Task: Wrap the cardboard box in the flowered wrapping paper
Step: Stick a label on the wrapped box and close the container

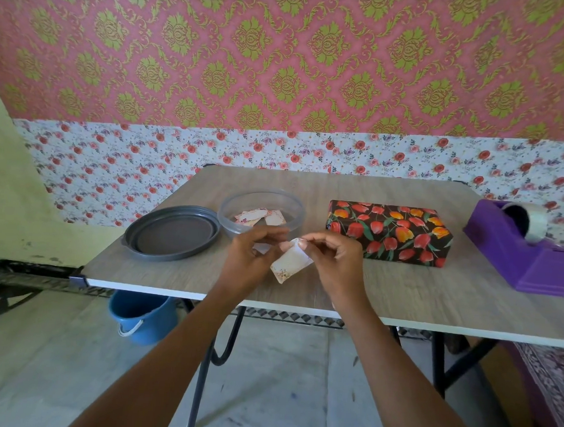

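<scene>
Pinching the top edge of a small white label [290,263] with curled fingers, the right grip [333,262] is holding it just above the table [401,296]. The left grip [251,254] is pinching the same top edge from the other side, so both grips are meeting at the label. The box [390,233] is lying flat on the table, just to the right of the right grip and not touching it. The flowered paper [415,221], black with red and orange blooms, is covering every side of it that shows. A clear bowl [299,211] is sitting behind the grips with more little labels [260,217] inside. A grey lid [173,233] is lying beside the bowl on the left. A purple tape holder [519,257] is standing at the far right. A blue bucket [142,317] is sitting on the floor under the table.
</scene>
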A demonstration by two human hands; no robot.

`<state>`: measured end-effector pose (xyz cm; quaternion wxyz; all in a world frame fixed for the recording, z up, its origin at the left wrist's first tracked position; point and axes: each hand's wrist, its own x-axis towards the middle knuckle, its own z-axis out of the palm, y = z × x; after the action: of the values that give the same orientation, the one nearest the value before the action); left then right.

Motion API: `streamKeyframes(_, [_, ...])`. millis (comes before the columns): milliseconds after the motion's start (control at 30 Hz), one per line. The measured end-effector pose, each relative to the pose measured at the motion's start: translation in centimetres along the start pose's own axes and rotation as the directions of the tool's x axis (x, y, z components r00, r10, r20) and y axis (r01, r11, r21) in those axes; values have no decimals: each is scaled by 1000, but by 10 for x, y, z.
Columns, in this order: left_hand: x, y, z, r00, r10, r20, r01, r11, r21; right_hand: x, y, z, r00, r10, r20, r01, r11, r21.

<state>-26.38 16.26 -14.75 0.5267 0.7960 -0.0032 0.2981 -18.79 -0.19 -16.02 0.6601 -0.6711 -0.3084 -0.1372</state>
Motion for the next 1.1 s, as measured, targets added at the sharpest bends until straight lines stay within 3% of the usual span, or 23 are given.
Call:
streamKeyframes(233, [2,-2,8,998,-67,8,68,993,-102,3,2,-2,999,34,3,-34,999,15])
streamKeyframes(400, [5,2,10,997,-76,3,75,975,-211,22,6,-16,987,-8,158,23,995,-95])
streamKeyframes(633, [9,-1,14,992,-102,75,119,952,-282,23,14,-17,986,23,163,-22,1000,-9])
streamKeyframes(833, [9,-7,14,986,-121,114,146,958,-247,20,14,-16,980,-23,196,36,997,-64])
streamKeyframes(1100, [11,-7,15,981,-170,96,189,951,-244,20,12,-16,983,33,179,-22,998,-61])
